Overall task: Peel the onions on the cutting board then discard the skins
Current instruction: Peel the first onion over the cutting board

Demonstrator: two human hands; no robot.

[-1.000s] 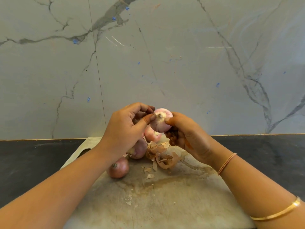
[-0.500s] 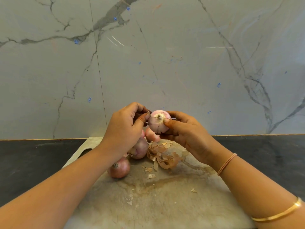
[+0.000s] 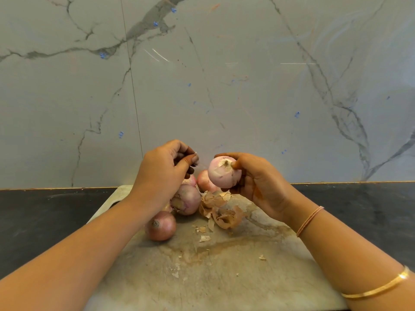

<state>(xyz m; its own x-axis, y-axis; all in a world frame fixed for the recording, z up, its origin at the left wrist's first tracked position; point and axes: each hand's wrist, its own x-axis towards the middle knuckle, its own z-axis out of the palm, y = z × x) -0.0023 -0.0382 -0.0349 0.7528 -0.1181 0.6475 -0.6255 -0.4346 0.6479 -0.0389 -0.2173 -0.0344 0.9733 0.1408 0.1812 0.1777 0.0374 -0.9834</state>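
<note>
Peeling partway: right hand (image 3: 258, 185) grips bared onion (image 3: 223, 175), left hand (image 3: 160, 173) pinches skin flake (image 3: 196, 158); unpeeled onion (image 3: 160, 225), skin pile (image 3: 221, 213) pending.

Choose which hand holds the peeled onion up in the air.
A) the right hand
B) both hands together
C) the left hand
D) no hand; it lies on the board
A: the right hand alone grips the peeled onion, while the left hand is apart from it and pinches only a thin flake of skin.
</note>
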